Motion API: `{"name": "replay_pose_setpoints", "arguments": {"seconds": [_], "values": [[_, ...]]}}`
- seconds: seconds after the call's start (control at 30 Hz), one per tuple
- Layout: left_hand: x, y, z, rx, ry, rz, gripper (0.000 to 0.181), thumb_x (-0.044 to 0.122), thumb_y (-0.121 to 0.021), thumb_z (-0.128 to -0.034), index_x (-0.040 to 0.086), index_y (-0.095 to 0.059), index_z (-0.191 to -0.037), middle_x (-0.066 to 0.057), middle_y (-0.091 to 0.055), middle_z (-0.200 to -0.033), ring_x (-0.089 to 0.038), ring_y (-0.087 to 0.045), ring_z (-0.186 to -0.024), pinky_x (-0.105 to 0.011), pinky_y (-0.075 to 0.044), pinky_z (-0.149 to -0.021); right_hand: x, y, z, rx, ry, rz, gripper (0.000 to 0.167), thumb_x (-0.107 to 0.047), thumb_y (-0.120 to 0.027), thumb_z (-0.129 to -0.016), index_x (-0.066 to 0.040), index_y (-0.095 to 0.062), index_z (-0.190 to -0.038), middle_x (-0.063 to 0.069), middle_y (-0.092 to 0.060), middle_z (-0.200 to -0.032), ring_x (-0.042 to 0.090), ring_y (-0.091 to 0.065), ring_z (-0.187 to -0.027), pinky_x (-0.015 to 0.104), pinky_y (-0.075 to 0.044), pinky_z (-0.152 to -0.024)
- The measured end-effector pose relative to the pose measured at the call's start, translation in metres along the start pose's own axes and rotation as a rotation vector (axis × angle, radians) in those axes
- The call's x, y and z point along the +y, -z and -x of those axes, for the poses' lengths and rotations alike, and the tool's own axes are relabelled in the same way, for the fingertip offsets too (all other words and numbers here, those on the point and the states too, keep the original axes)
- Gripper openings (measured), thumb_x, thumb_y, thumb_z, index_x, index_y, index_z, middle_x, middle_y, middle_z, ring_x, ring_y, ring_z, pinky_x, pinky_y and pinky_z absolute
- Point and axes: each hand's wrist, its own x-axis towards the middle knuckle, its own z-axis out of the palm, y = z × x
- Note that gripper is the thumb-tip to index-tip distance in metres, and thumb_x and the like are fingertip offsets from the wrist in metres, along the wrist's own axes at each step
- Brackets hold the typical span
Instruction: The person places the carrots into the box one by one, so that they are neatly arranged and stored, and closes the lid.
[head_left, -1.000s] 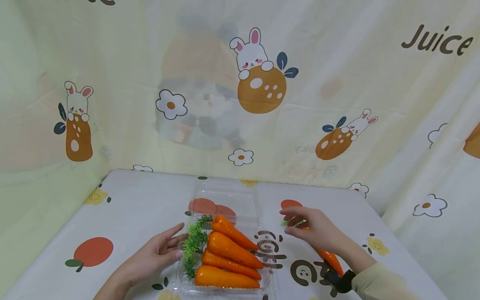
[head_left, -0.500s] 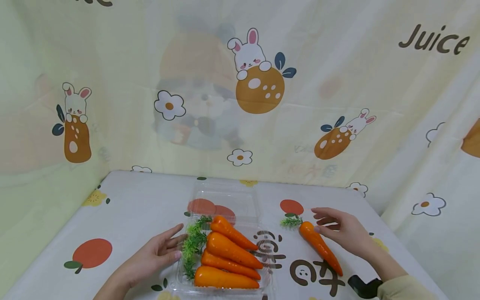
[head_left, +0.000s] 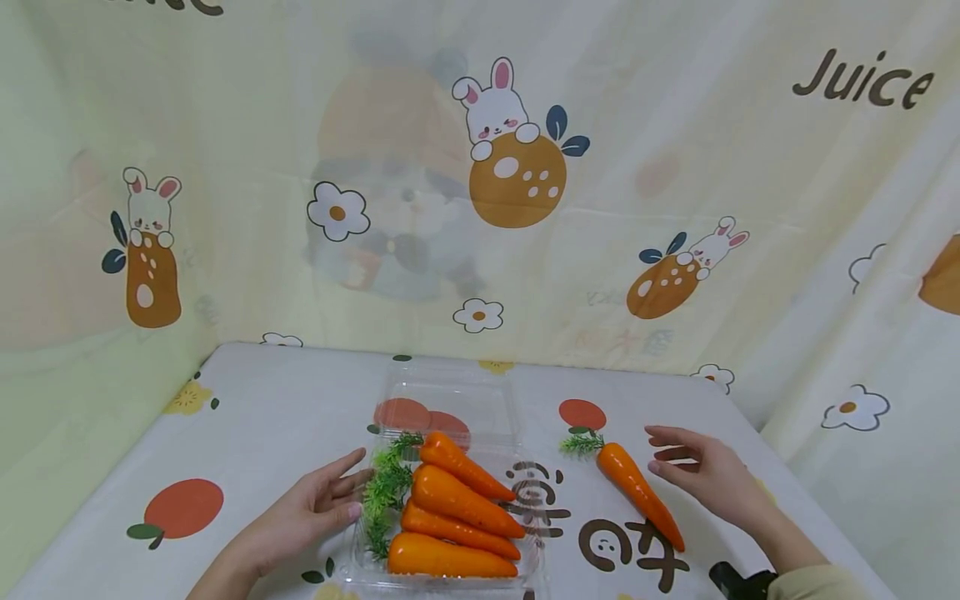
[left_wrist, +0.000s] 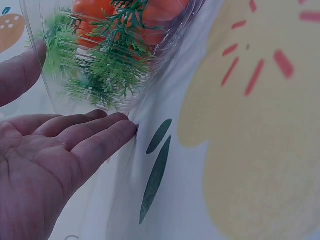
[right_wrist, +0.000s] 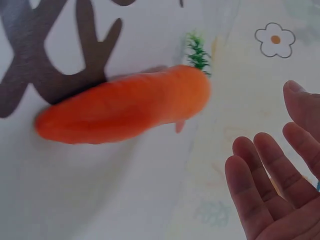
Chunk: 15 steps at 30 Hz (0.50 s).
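Observation:
Four orange carrots (head_left: pixel 453 555) with green tops (head_left: pixel 387 487) lie side by side in a clear plastic box (head_left: pixel 531 575), its lid (head_left: pixel 450 396) folded back behind it. My left hand (head_left: pixel 296 518) is at the box's left wall, fingers relaxed; in the left wrist view, the hand (left_wrist: pixel 55 165) has its thumb and fingers around a corner of the box wall. A single carrot (head_left: pixel 641 493) lies on the table to the right of the box, its top toward the back. Just right of it, my right hand (head_left: pixel 712 479) hovers with loose, empty fingers; the right wrist view shows the hand (right_wrist: pixel 280 185) apart from the carrot (right_wrist: pixel 125 106).
A white patterned cloth (head_left: pixel 262 417) covers the table. Behind it hangs a pale curtain (head_left: pixel 255 208) with rabbits and flowers, which also runs along the left and right sides. A black band (head_left: pixel 742 581) is around the right wrist.
My right hand has moved right, off the single carrot, uncovering it and its green top on the table. The left hand has stayed beside the box.

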Motion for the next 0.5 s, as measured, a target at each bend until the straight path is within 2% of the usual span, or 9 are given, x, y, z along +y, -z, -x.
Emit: {"name": "replay_pose_setpoints", "arguments": {"seconds": [0.23, 0.5], "values": [[-0.001, 0.001, 0.0, -0.014, -0.006, 0.01, 0.084, 0.023, -0.059, -0.1048, -0.005, -0.003, -0.162, -0.037, -0.024, -0.161, -0.053, -0.032, -0.147, -0.037, -0.053, -0.107, 0.014, -0.013, -0.001, -0.043, -0.092, -0.014, 0.051, -0.017, -0.074, -0.094, -0.001, -0.059, -0.14, 0.025, -0.067, -0.127, 0.03, -0.071, -0.104, 0.033, -0.064, -0.081], [-0.002, 0.002, 0.0, -0.015, -0.008, 0.011, 0.085, 0.023, -0.059, -0.1049, -0.005, -0.003, -0.162, -0.037, -0.023, -0.161, -0.054, -0.032, -0.147, -0.035, -0.053, -0.107, 0.018, -0.026, -0.002, -0.078, -0.173, -0.017, 0.058, -0.02, -0.077, -0.091, -0.001, -0.056, -0.143, 0.025, -0.066, -0.13, 0.032, -0.07, -0.106, 0.035, -0.064, -0.081]]}}
